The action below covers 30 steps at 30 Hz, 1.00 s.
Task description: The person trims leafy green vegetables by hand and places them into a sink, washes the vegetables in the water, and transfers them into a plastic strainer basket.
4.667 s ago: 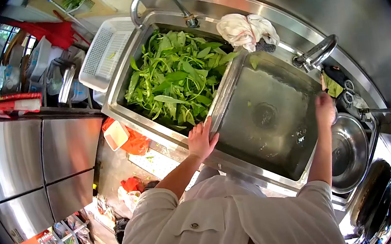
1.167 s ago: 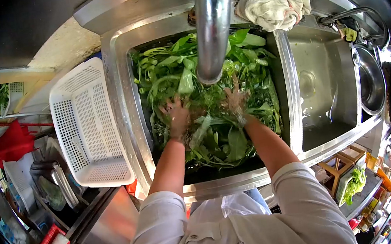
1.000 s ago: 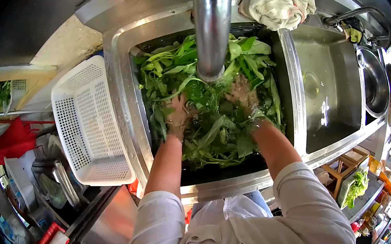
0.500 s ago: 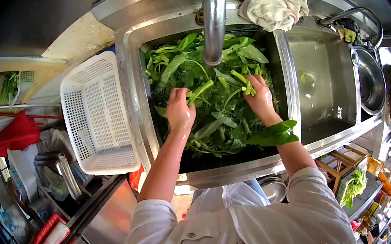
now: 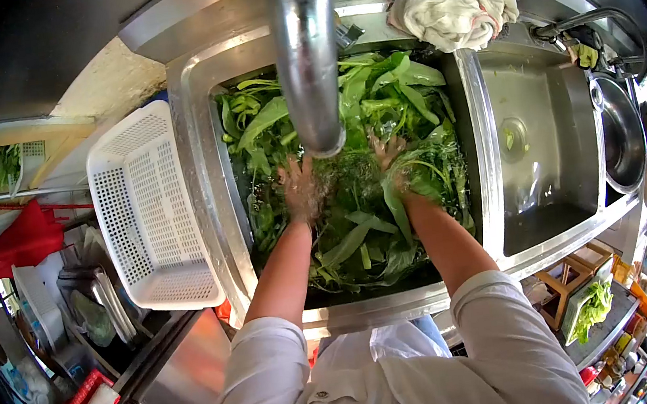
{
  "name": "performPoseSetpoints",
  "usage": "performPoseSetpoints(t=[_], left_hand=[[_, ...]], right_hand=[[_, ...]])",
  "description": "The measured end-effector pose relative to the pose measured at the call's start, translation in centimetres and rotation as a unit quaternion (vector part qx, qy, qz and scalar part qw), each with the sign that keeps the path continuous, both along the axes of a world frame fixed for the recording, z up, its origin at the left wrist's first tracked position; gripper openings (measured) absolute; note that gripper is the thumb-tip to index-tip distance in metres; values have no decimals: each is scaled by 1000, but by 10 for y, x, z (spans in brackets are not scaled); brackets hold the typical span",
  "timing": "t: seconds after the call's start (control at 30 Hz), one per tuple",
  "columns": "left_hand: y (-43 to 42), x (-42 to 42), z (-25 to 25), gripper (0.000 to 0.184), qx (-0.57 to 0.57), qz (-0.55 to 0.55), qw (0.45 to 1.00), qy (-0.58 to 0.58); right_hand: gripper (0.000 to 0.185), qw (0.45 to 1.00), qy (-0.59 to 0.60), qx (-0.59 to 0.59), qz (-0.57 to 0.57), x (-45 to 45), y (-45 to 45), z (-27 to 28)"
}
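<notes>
Long-stemmed leafy greens (image 5: 359,238), which look like water spinach, float in a water-filled steel sink (image 5: 208,207). My left hand (image 5: 299,187) is under the water among the stems, fingers spread and pointing toward the far side. Over to its right, my right hand (image 5: 393,164) is also dipped in, its fingers apart and a leaf lying across the wrist. Neither hand grips any stems. Ripples blur both hands a little. Above the far part of the sink hangs a metal faucet (image 5: 307,60), covering some of the leaves.
A white perforated plastic basket (image 5: 153,213) stands left of the sink. On the right is a second sink basin (image 5: 545,185) with shallow water, and beyond it a round metal bowl (image 5: 623,136). A wet white cloth (image 5: 449,12) lies on the back ledge.
Both hands have gone from holding stems above the water to being submerged and spread among the greens. The leaf on my right forearm is gone. The camera view has shifted slightly.
</notes>
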<state>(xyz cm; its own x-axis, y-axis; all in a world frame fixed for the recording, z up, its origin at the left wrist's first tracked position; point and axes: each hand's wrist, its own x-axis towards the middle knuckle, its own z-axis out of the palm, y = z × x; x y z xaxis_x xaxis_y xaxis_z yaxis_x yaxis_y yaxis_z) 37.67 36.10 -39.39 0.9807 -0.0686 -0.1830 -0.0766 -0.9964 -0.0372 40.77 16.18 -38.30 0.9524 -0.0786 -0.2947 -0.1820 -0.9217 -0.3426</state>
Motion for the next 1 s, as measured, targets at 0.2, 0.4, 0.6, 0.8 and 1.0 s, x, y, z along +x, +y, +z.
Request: performPoseSetpoints(t=[0.2, 0.4, 0.6, 0.8, 1.0], left_hand=[[-23, 32, 52, 58, -159, 188, 969, 13], [-20, 39, 98, 38, -192, 133, 969, 73], [-18, 21, 154, 35, -276, 98, 956, 22], [-21, 17, 225, 32, -307, 36, 949, -67], [-19, 12, 282, 31, -334, 2, 932, -139]], right_hand=[[66, 996, -66, 31, -47, 10, -5, -10], [51, 990, -25, 119, 67, 7, -15, 75], [43, 968, -114, 215, 67, -17, -29, 149], [37, 947, -216, 213, 106, -24, -29, 203], [37, 917, -278, 253, 135, -15, -21, 262]])
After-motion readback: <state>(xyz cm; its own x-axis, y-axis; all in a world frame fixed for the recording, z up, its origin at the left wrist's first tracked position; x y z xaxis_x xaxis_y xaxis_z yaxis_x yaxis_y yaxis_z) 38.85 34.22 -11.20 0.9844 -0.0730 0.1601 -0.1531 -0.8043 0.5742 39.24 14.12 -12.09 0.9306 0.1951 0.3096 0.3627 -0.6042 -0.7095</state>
